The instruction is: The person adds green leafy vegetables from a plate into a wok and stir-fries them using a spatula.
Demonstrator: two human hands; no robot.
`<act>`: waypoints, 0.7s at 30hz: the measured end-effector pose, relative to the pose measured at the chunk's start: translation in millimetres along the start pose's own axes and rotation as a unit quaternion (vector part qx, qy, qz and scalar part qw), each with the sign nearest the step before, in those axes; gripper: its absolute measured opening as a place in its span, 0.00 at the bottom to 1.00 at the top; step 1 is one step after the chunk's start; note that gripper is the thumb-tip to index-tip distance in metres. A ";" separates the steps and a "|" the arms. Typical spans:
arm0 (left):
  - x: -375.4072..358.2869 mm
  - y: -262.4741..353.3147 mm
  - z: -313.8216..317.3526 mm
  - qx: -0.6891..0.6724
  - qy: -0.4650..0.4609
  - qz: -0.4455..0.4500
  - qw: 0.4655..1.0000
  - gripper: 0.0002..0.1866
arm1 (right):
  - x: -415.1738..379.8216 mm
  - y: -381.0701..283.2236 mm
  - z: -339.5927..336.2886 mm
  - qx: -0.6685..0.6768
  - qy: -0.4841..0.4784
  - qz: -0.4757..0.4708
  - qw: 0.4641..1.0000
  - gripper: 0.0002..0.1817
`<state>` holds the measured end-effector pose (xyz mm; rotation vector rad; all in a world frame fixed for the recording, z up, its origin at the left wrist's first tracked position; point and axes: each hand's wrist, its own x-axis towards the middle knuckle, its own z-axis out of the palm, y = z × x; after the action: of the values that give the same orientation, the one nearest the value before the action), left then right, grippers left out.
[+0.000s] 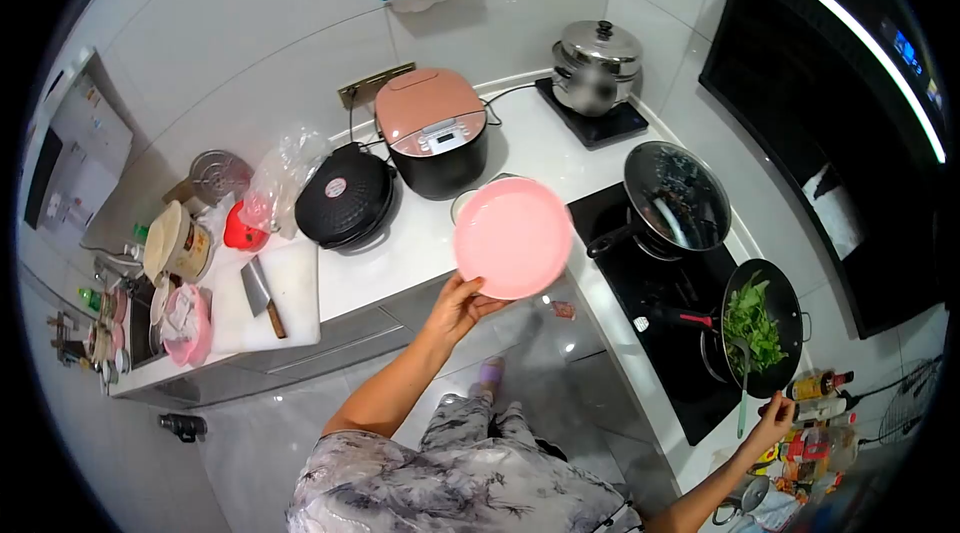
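My left hand [464, 307] grips the near rim of a round pink plate [513, 238], holding it up over the counter's inner corner. My right hand [775, 421] is at the near edge of a black wok [787, 278], beside several seasoning bottles [818, 386]. Its fingers are pinched together; what is between them, if anything, is too small to make out. Leafy greens [755, 325] lie in the wok, and a spatula with a pale green handle [743, 403] leans out over its near side.
A lidded frying pan [677, 198] shares the black cooktop [640, 298] with the wok. Along the back stand a steel pot [598, 63], a pink rice cooker [432, 123] and a black electric griddle [346, 195]. A cleaver [262, 295] lies on a white cutting board [297, 283].
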<state>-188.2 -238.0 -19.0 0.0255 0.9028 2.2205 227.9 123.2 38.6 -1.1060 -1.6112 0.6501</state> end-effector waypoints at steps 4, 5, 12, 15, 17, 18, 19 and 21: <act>-9.2 -2.8 -89.0 -0.039 0.164 0.083 0.982 0.21 | 8.3 -2.4 9.0 0.027 0.020 -0.009 0.999 0.19; -9.6 -2.8 -106.4 -0.039 0.168 0.087 0.981 0.21 | 8.7 -3.9 12.4 0.048 0.024 -0.012 0.998 0.19; 0.7 -7.1 -186.8 -0.079 0.300 0.171 0.935 0.17 | 4.1 -21.3 23.9 0.043 0.009 -0.015 0.999 0.18; 8.5 -11.8 -201.7 -0.106 0.298 0.183 0.931 0.17 | 3.8 -23.5 20.4 0.033 0.018 -0.024 0.999 0.17; 13.8 -13.2 -204.0 -0.115 0.314 0.181 0.925 0.18 | 3.8 -21.2 14.4 0.021 0.026 -0.032 0.999 0.17; 16.9 -13.3 -205.8 -0.117 0.329 0.177 0.920 0.18 | 6.6 -12.2 10.4 0.017 0.014 -0.027 0.999 0.16; 22.0 -12.9 -206.4 -0.119 0.341 0.168 0.917 0.19 | 9.1 -2.3 5.3 0.012 0.008 -0.021 1.000 0.16; 21.6 -9.4 -187.8 -0.081 0.313 0.182 0.929 0.16 | 8.6 12.8 -8.7 -0.072 0.046 -0.083 0.993 0.13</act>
<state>-249.4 -332.0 -171.4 -0.6803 1.1042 2.7018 240.0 135.5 34.5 -1.0770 -1.6695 0.3728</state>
